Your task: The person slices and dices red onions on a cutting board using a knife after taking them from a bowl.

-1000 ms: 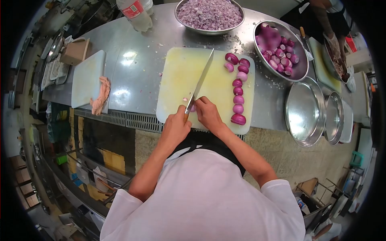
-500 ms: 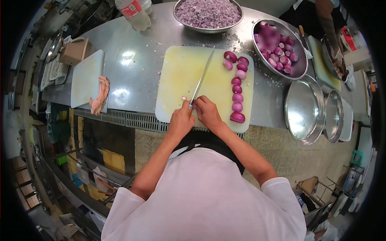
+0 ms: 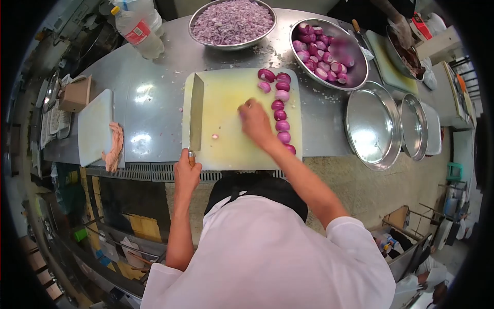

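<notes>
Starting at the left of the worktop point(image 3: 159, 110), I see a white board point(image 3: 95, 129) with a pink cloth point(image 3: 115, 147) over its right edge, and a labelled bottle point(image 3: 139, 33) farther back. I have the left hand point(image 3: 186, 172) closed around the handle of the knife point(image 3: 196, 113), its blade pointing away along the left side of the cutting board point(image 3: 226, 92). The hands are apart. A small pale bit point(image 3: 215, 136) lies between them, and a bowl of chopped onion point(image 3: 231, 47) stands behind. My right hand point(image 3: 254, 121) is blurred, its fingers bent over the board; I cannot tell its grip. Just right is a line of red onions point(image 3: 281, 115), then a bowl of onions point(image 3: 361, 69) and two round pans point(image 3: 373, 126).
</notes>
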### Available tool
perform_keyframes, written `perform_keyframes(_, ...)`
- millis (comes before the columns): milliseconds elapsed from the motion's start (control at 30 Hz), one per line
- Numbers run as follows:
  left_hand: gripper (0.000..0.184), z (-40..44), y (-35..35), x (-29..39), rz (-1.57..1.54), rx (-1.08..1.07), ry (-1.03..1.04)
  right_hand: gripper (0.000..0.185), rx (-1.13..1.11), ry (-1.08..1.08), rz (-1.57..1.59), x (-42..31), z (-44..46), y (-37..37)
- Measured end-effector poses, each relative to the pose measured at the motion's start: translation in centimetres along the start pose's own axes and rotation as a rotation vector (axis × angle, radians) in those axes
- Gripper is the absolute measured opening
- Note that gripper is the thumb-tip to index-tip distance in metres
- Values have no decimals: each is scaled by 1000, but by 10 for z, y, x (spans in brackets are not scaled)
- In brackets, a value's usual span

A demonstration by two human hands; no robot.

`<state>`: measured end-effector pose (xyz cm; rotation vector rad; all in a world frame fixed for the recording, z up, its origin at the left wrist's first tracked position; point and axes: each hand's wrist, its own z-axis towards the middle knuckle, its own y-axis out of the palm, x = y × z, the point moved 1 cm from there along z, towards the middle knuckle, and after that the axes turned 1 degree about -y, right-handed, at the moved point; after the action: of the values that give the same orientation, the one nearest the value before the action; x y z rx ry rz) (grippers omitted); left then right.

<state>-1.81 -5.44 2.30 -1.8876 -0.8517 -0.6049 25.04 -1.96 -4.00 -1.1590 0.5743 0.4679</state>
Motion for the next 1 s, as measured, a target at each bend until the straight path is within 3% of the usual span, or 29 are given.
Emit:
perform_keyframes(67,30,5,5,-13,122,66,158,23,81,-39,-95,32,26,-18)
perform_keyframes(233,33,2,10,-6,193,68,160,21,400,-155,-101,79,74,-95)
perform_keyframes(300,34,1,8,-9,150,63,138,19,498,-32,-201,126,95,-132)
perform_keyframes(367,35,-1,7,-4,211,75,208,19,363,237,-415,163,113,-172)
perform_keyframes(400,35,-2,6,-4,208,82,209,32,96,381,-597,187,122,-187)
perform_keyframes(433,36,-2,6,-4,217,83,204,39,-42,515,-574,186,123,-198)
perform_keyframes(467,38,-1,6,-2,226,84,200,42,-256,526,-695,255,137,-187)
perform_keyframes(533,37,-3,5,3,233,65,182,40,-418,361,-652,255,132,-182)
perform_keyframes(667,36,-4,6,4,245,70,231,41,-432,281,-743,275,138,-170)
perform_keyframes(767,37,-3,4,7,261,50,208,42,-353,236,-646,277,137,-174)
perform_keyframes(867,38,0,5,0,266,41,164,48,-239,291,-511,209,129,-202)
perform_keyframes(933,38,1,6,-4,233,45,157,54,106,154,-438,142,118,-208)
perform_keyframes(1000,38,2,4,1,212,38,167,58,140,-15,-109,92,97,-181)
